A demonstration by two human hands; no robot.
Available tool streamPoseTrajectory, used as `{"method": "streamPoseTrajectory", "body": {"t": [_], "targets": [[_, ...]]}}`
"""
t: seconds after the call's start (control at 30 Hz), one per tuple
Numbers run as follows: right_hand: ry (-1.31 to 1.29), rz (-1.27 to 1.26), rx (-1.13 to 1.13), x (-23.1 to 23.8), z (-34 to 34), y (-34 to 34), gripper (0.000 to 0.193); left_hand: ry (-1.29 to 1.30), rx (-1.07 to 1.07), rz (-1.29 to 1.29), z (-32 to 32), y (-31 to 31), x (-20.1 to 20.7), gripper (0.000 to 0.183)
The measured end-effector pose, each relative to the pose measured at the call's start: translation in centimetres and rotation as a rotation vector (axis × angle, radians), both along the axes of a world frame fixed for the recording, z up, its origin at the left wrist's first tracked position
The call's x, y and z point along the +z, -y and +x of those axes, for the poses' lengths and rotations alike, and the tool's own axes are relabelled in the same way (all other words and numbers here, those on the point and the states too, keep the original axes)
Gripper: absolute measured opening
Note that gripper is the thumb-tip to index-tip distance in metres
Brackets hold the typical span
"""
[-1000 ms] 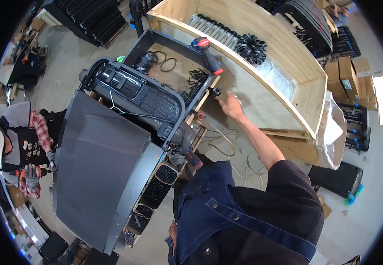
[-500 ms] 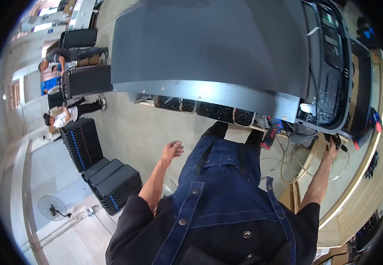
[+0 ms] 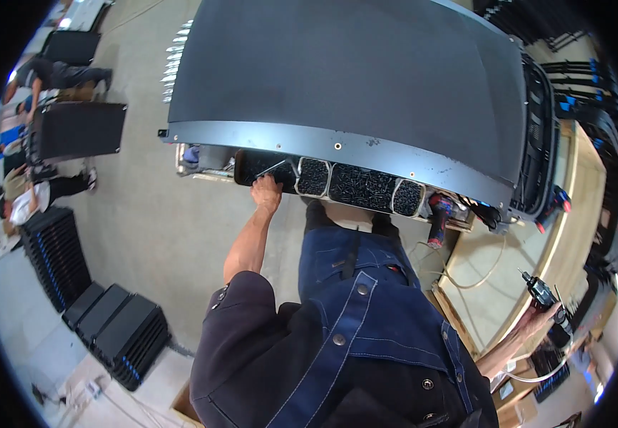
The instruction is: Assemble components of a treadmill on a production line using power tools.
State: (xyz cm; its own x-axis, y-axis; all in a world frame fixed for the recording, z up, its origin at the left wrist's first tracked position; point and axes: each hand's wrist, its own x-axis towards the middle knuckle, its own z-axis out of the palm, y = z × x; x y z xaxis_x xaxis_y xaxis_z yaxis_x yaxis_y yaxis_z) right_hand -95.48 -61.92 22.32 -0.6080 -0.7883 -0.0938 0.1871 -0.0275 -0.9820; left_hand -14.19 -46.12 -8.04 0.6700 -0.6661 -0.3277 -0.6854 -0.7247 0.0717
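Note:
My left hand (image 3: 266, 192) reaches to the near rim of a black bin (image 3: 248, 164) under the front edge of a large dark panel (image 3: 352, 78). Its fingers are bunched together at the bin, and whatever they pinch is hidden. Beside that bin stand more bins filled with small black screws (image 3: 362, 187). Out at the right, my right hand (image 3: 548, 317) is wrapped round a black and silver air screwdriver (image 3: 539, 291). The bit of this tool points up and left, away from my body, and a pale hose (image 3: 537, 376) runs near it.
A red and black cordless drill (image 3: 437, 221) sits right of the screw bins; another drill (image 3: 555, 207) lies by the panel's right end. A wooden-edged bench (image 3: 537, 250) is at my right. Stacked black panels (image 3: 127, 332) stand at left. Several people (image 3: 34, 203) work farther off.
My left hand has gone from mid-air to the bin under the panel. My right hand has moved back toward me and outward, now visibly holding the air screwdriver. My view has shifted.

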Motion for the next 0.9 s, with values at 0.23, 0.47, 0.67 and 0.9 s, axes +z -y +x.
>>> {"method": "streamPoseTrajectory", "body": {"t": [0.23,0.47,0.67,0.9], "targets": [[0.627,-0.251,0.221,8.0,19.0,-4.3,0.055,-0.304,0.096,0.086,2.8,1.0,-1.0,0.03],[0.329,-0.174,0.555,5.2,34.7,-1.9,0.049,-0.293,-0.24,0.031,2.7,0.6,-0.9,0.024],[0.351,-0.128,0.843,4.9,42.7,0.5,0.043,-0.25,-0.112,-0.014,4.3,0.1,-0.7,0.024],[0.274,-0.071,0.997,4.4,47.6,2.8,0.054,-0.742,0.122,-0.252,3.0,-2.9,-0.5,0.041]]}}
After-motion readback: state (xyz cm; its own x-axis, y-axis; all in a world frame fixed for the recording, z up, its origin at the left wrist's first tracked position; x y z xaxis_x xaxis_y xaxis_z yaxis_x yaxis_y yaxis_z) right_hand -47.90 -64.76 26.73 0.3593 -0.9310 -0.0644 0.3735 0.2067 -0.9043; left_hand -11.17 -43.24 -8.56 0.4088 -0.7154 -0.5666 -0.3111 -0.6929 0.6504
